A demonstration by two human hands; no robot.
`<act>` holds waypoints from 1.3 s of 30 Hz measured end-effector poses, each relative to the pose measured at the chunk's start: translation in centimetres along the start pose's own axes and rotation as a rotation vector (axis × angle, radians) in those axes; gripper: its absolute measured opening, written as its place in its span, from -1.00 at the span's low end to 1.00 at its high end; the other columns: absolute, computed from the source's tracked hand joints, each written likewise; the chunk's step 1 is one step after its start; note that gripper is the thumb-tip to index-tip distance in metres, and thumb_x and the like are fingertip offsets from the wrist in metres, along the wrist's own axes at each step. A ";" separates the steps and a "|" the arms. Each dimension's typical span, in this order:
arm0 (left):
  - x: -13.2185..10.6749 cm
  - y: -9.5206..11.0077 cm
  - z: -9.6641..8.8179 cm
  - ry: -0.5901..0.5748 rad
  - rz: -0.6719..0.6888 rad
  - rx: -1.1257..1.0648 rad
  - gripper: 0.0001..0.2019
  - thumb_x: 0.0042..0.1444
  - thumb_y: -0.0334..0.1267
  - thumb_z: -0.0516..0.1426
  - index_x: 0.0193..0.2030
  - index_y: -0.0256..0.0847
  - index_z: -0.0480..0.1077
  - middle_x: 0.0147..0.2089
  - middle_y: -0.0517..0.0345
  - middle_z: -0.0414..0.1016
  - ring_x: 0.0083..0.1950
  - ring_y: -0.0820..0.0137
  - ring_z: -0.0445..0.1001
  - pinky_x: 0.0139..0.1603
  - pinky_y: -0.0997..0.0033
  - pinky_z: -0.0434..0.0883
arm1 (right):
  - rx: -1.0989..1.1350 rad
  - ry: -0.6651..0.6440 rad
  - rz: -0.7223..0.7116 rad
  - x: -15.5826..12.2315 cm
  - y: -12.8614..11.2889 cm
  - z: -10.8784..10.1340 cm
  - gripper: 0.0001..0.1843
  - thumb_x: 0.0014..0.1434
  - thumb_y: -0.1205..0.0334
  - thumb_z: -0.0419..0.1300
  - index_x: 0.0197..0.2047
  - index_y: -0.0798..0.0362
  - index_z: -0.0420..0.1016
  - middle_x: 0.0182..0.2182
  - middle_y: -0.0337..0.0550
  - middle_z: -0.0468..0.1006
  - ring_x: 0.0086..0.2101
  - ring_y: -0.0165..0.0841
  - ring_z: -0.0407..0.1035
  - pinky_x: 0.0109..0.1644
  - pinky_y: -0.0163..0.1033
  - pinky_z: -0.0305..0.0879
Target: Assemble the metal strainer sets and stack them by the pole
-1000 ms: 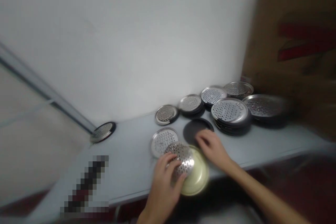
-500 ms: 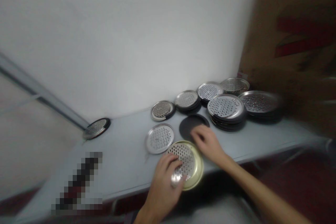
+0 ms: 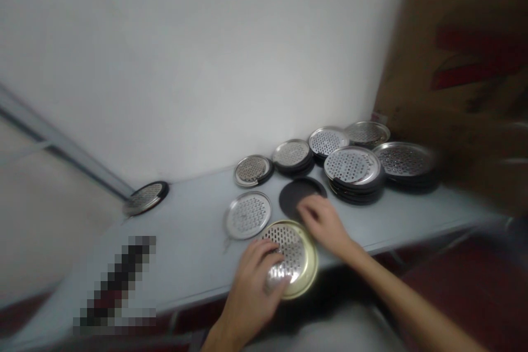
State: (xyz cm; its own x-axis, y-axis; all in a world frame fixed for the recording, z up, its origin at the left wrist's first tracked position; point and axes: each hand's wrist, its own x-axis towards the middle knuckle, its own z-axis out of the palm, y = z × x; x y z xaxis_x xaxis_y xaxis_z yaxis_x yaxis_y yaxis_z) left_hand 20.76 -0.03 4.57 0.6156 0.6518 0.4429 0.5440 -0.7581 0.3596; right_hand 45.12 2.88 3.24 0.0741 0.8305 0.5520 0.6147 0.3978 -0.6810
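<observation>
My left hand (image 3: 259,279) holds a round metal grater (image 3: 291,250) with a perforated face. Its fingers lie over the left side of the face and the thumb is near the lower edge. A yellowish round rim (image 3: 311,261) shows around the grater's right side, at the table's front edge. Just beyond, my right hand (image 3: 319,220) has its fingers curled in at the near right edge of a flat black disc (image 3: 295,195); the fingertips are partly hidden. Left of that disc lies a silver round grater (image 3: 248,214), flat on the table.
Along the wall stand stacks of round graters with black rims, the nearest being a tall stack (image 3: 353,173). One more grater (image 3: 146,198) lies at the table's far left. A pixelated dark patch (image 3: 117,283) covers something at front left. A cardboard box (image 3: 454,82) rises on the right.
The whole view has shifted slightly, so the table's things appear a little further left. Both hands keep nearly the same places on the grater and at the black disc.
</observation>
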 end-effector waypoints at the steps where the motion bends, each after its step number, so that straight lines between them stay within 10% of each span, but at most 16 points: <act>1: 0.0 0.0 0.0 -0.003 -0.001 0.003 -0.76 0.13 -0.29 0.31 -0.04 -0.09 0.51 0.09 -0.04 0.55 0.19 0.06 0.48 0.27 -0.19 0.44 | 0.000 0.001 -0.002 0.0 0.0 0.0 -0.82 0.39 0.28 0.10 -0.25 0.02 0.50 -0.25 -0.11 0.61 -0.19 -0.20 0.44 -0.04 -0.09 0.25; 27: 0.7 0.1 -1.0 -0.032 -0.034 -0.029 -0.82 0.16 -0.26 0.28 -0.08 -0.06 0.55 0.08 -0.02 0.55 0.15 0.09 0.51 0.19 -0.08 0.51 | -0.032 -0.012 -0.005 0.1 -0.1 -0.2 -0.80 0.40 0.28 0.09 -0.26 0.00 0.49 -0.28 -0.13 0.61 -0.22 -0.21 0.43 -0.07 -0.10 0.24; 33: -0.9 -1.8 -3.4 -0.024 -0.030 0.005 -0.50 0.08 -0.10 0.37 0.18 -0.01 0.46 0.20 -0.09 0.50 0.23 0.02 0.49 0.21 -0.07 0.51 | -0.088 -0.051 -0.052 -0.2 -0.8 -0.1 -0.81 0.39 0.32 0.09 -0.24 0.01 0.50 -0.25 -0.08 0.61 -0.19 -0.19 0.42 -0.05 -0.07 0.25; 39: -2.6 -2.8 -2.0 0.011 0.079 0.061 -0.39 0.05 0.07 0.38 0.21 -0.05 0.42 0.18 -0.11 0.53 0.21 0.02 0.51 0.18 -0.02 0.54 | -0.207 -0.252 -0.149 -0.9 -3.0 0.5 -0.91 0.33 0.33 0.18 -0.12 0.02 0.51 -0.14 -0.03 0.59 -0.06 -0.10 0.36 0.03 0.01 0.24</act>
State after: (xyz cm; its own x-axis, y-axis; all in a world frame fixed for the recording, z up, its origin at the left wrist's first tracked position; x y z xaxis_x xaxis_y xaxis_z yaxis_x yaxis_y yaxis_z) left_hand 16.46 0.36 4.05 0.6521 0.5892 0.4771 0.5276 -0.8046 0.2724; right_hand 42.86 1.09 4.53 -0.2082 0.8499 0.4841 0.7523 0.4555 -0.4761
